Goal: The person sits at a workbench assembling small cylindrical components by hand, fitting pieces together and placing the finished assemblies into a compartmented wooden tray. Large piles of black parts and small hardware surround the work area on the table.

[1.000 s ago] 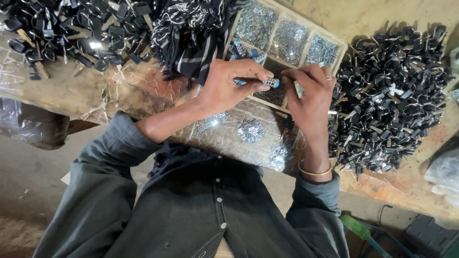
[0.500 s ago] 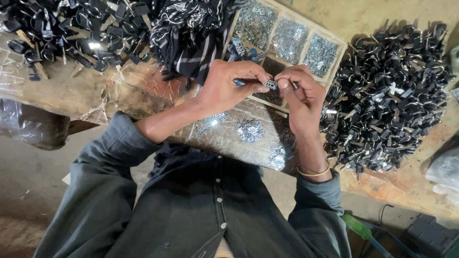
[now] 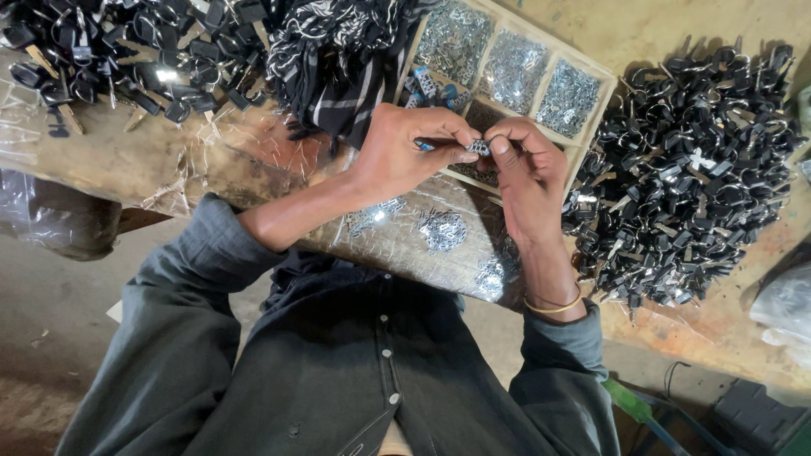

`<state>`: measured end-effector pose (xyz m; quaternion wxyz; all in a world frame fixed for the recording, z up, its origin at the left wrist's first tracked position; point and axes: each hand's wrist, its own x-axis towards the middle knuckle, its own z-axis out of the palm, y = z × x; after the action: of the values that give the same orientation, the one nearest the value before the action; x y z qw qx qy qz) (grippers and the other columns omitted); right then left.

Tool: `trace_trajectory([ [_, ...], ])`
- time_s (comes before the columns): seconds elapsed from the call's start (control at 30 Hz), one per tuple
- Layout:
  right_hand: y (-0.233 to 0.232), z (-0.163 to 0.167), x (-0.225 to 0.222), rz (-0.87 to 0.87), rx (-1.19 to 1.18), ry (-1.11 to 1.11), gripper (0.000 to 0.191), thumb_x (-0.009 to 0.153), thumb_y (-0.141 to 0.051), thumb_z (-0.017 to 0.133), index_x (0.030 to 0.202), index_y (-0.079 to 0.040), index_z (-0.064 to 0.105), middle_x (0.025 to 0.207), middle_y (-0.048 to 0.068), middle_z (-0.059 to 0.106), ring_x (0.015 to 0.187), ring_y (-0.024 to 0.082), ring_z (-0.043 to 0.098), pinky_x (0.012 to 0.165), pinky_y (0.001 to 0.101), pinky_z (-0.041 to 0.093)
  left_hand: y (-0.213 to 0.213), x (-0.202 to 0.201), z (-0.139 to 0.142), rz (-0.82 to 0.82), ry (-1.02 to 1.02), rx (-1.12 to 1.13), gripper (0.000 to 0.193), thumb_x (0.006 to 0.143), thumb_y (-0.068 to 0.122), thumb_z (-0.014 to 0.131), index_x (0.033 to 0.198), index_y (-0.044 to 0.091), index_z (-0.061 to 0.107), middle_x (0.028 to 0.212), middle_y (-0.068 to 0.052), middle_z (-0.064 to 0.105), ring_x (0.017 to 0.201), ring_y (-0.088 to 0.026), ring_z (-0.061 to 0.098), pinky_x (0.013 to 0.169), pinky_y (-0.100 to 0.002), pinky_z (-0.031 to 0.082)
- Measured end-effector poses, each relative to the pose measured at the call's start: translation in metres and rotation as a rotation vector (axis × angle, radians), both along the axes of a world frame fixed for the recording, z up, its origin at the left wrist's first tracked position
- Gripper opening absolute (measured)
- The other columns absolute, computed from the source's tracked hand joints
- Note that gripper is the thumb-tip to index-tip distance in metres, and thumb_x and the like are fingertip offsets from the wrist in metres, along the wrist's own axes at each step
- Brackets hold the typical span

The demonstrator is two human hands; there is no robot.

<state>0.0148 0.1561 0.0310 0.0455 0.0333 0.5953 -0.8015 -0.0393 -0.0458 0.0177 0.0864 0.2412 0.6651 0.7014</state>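
Note:
My left hand and my right hand meet over the bench edge, fingertips together. Between them they pinch a small metal part; a thin blue-handled tool pokes out of my left fingers toward it. Just behind the hands lies a wooden compartment tray filled with small silvery metal pieces. Small heaps of loose shiny parts lie on plastic sheeting under my wrists.
A big heap of black padlock-like pieces with metal loops covers the bench on the right. Another such heap lies at the far left. A black striped cloth is bunched beside the tray. A green object sits low right.
My right hand has come up from the tray's edge to meet my left hand, and both now pinch the small metal part higher above the bench.

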Motion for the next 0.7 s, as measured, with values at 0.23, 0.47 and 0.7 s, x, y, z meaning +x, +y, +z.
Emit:
trace_trajectory([
  [0.23,0.000,0.004,0.002,0.017,0.102,0.040,0.008,0.108,0.000,0.062,0.114,0.004,0.066,0.116,0.005,0.059,0.101,0.013,0.060,0.088,0.0298,0.052,0.001,0.001,-0.002,0.016,0.023,-0.011,0.016,0.090,-0.004,0.081,0.103,-0.002,0.072,0.103,-0.009,0.079,0.101,-0.018,0.079,0.088,-0.026,0.066],
  [0.47,-0.011,0.004,0.003,-0.025,0.048,0.047,0.010,0.109,0.003,0.060,0.116,0.005,0.067,0.116,0.007,0.060,0.101,0.013,0.060,0.088,0.0305,0.053,0.000,0.002,-0.005,0.049,0.074,-0.063,0.017,0.088,-0.003,0.082,0.102,-0.001,0.073,0.103,-0.009,0.079,0.101,-0.018,0.079,0.088,-0.026,0.066],
  [0.7,-0.012,0.014,0.003,0.000,0.382,0.165,0.012,0.106,0.005,0.062,0.117,0.006,0.067,0.122,0.008,0.057,0.099,0.012,0.064,0.077,0.0266,0.061,0.000,0.002,-0.006,0.077,0.100,-0.090,0.018,0.087,-0.001,0.084,0.102,0.000,0.074,0.102,-0.009,0.079,0.098,-0.018,0.080,0.084,-0.026,0.065],
])
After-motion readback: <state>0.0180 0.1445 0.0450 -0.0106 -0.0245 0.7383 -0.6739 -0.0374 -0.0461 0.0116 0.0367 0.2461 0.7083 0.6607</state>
